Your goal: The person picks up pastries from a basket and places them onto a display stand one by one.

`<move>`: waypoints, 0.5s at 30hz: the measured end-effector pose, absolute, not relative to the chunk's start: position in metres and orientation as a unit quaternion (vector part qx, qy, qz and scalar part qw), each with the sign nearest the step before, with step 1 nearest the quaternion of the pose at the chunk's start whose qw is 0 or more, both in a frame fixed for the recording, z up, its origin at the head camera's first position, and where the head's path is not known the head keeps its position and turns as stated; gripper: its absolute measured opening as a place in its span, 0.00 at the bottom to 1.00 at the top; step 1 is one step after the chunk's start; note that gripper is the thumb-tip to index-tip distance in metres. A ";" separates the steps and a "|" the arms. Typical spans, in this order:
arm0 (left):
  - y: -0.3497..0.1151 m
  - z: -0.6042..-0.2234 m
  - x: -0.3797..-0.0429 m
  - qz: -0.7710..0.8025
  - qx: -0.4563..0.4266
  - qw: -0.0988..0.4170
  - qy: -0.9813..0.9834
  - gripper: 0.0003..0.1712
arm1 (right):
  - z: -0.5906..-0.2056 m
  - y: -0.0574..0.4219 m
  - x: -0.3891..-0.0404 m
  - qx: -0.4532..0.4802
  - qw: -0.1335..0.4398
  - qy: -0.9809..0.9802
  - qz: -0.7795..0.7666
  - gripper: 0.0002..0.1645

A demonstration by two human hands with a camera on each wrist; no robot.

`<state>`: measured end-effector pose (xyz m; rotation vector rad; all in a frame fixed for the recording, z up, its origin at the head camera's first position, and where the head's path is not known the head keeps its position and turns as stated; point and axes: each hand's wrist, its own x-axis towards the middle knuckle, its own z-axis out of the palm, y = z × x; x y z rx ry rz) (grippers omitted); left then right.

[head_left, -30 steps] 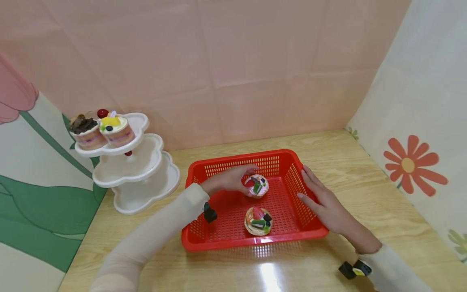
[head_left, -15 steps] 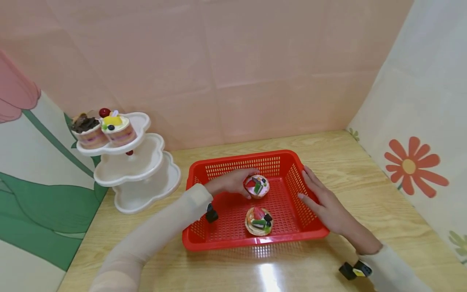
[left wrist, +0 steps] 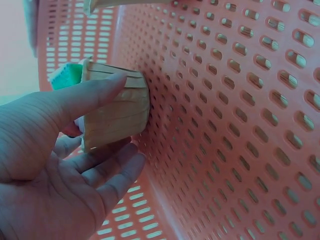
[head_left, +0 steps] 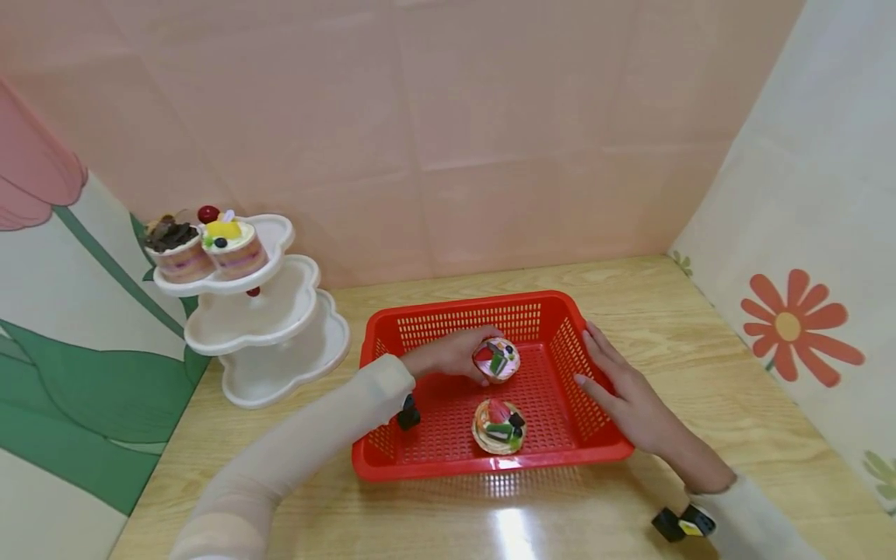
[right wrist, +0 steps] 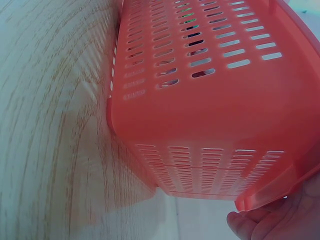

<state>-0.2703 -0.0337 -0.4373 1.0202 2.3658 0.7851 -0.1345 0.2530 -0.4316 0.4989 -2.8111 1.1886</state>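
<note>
Inside a red plastic basket (head_left: 434,470), my left hand (head_left: 456,354) grips a cupcake (head_left: 501,362) with pink-white cream, a red slice and a green piece on top. In the left wrist view its pleated tan cup (left wrist: 117,112) stands at the basket floor, the thumb across one side and the fingers on the other. Closer to the front wall lies a second cupcake (head_left: 498,428), topped with a strawberry, a green slice and dark pieces. My right hand (head_left: 626,397) rests on the basket's right rim with its fingers stretched along it.
A white three-tier stand (head_left: 255,311) rises left of the basket, bearing a chocolate-topped cake (head_left: 178,253) and a yellow-topped cake (head_left: 236,247) on its highest tier. Behind the wooden table (head_left: 595,513) is a pink wall (head_left: 518,140).
The head view has shifted slightly. My left fingers have settled more closely round the cupcake, which stays at nearly the same spot in the basket. The right hand keeps its place.
</note>
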 end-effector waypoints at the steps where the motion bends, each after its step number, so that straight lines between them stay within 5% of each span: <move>1: -0.034 -0.437 -0.270 0.282 0.368 0.222 0.858 0.44 | -0.432 0.253 -0.135 0.162 0.025 -0.908 0.385 0.42; 15: -0.034 -0.438 -0.270 0.301 0.358 0.217 0.857 0.41 | -0.429 0.253 -0.132 0.161 0.027 -0.909 0.383 0.42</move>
